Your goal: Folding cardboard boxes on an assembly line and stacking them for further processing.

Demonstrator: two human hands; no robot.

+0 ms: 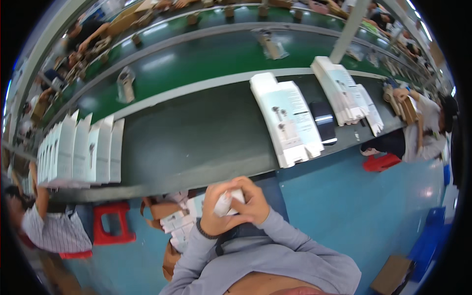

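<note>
Just past the table's near edge, in front of my body, I hold a white carton (238,196) between both hands. My left hand (211,215) wraps round its left side, a dark beaded bracelet at the wrist. Curled over the other side is my right hand (256,204), fingers bent and closed on it. Much of the carton is covered by my fingers. Nearest on the table lies a stack of flat white printed cartons (290,125), with a dark phone (323,123) beside it.
Upright white cartons (59,152) stand in a row at the table's left. More flat cartons (339,91) lie to the right. Bagged items ride the green belt (196,61). Below are an open brown box holding white cartons (179,223) and a red stool (115,223). Co-workers sit on both sides.
</note>
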